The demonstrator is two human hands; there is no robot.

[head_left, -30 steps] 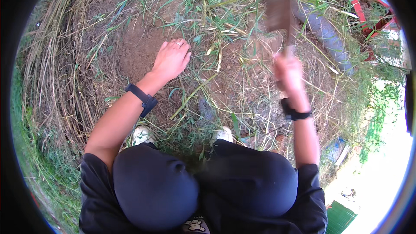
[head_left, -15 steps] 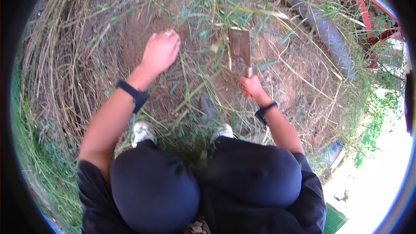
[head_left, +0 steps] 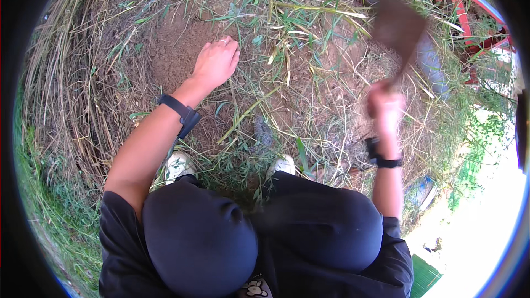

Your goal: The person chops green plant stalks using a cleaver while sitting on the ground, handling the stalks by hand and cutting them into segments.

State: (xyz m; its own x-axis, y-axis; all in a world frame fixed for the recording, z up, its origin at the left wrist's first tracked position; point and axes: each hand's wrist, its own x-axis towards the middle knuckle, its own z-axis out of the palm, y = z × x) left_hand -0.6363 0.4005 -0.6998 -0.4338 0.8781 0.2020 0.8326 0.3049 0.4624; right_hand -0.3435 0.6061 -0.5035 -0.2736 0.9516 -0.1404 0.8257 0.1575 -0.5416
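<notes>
My right hand (head_left: 383, 102) is closed round the short handle of a cleaver (head_left: 400, 25). The broad, brownish rectangular blade is raised above the ground at upper right, tilted and blurred by motion. Palm down, my left hand (head_left: 217, 63) is over bare brown soil (head_left: 176, 49) left of the middle. Its fingers are loosely curled together, a ring shows on one, and nothing sticks out of them. Cut green stalks and grass (head_left: 287, 36) lie between and beyond my hands.
Dry straw (head_left: 72, 77) is heaped along the left. A grey pipe-like length (head_left: 433, 66) lies at upper right, near a red metal frame (head_left: 464, 16). My white shoes (head_left: 179, 166) and dark-clad knees (head_left: 199, 237) are close below. Part of a green ridged sheet (head_left: 425, 276) shows at lower right.
My right hand has swung the cleaver up and to the right, away from the cut stalks. My left hand has shifted slightly right.
</notes>
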